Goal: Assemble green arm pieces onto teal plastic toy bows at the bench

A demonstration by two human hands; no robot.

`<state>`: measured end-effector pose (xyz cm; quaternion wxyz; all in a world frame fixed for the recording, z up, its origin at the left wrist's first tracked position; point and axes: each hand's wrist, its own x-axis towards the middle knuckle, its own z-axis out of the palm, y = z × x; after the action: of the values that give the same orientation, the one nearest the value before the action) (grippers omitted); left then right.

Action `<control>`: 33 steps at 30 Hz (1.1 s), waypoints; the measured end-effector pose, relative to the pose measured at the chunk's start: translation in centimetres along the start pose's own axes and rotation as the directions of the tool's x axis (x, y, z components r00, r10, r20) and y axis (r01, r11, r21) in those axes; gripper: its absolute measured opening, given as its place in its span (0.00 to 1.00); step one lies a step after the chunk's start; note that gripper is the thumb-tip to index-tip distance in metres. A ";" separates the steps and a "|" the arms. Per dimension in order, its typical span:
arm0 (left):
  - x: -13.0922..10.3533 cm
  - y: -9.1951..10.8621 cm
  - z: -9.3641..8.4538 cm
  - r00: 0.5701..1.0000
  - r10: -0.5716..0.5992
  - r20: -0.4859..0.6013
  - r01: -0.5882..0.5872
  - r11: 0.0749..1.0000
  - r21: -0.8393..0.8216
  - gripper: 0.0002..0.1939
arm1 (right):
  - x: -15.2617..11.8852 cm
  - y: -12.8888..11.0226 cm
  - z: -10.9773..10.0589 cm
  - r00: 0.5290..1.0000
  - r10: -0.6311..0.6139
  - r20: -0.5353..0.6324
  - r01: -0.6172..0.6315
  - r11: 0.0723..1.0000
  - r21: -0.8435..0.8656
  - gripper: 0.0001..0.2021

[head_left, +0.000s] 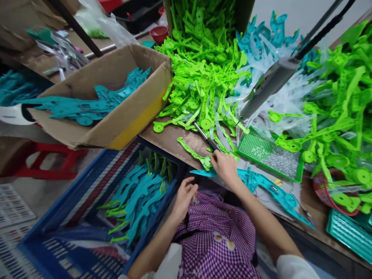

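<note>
My right hand (225, 166) is closed around the dark handle of a small hammer (204, 133), whose metal head points toward the heap of green parts. Close by its fingers lies a lime-green plastic piece (193, 152) at the table edge. Teal plastic (269, 186) stretches along that edge beneath my right wrist; whether it is one long piece or two cannot be told. My left hand (185, 197) hovers over my lap in front of the table, fingers loosely curled and apart, nothing visible in it.
Lime-green parts (203, 81) heap across the table. A green tray (273, 155) holds small metal bits. A cardboard box (136, 100) has teal pieces inside. On my left, a blue crate (87, 193) contains teal-and-green assemblies. A grey tool (267, 87) hangs at right, above clear plastic pieces.
</note>
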<state>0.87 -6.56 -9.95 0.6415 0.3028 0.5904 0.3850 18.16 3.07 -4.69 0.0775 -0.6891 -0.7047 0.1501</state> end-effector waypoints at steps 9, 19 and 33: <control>3.1 0.7 1.5 0.975 0.128 -0.183 -0.140 0.989 -0.053 0.17 | -2.2 -0.6 1.6 0.986 0.036 -0.160 -0.046 0.997 -0.059 0.07; 3.8 1.2 1.4 0.964 0.196 -0.182 -0.198 0.980 0.008 0.17 | -2.7 1.4 1.4 0.986 0.042 -0.162 0.007 0.955 0.296 0.12; 2.5 9.7 2.7 0.606 0.755 0.249 -0.657 0.299 0.692 0.10 | -9.5 17.7 -3.1 0.924 0.097 -0.370 -0.110 0.994 -0.014 0.16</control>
<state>2.28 0.78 -2.71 0.1897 0.7334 0.5338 0.3757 36.32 -5.95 -6.48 0.1883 -0.7425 -0.6428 0.0099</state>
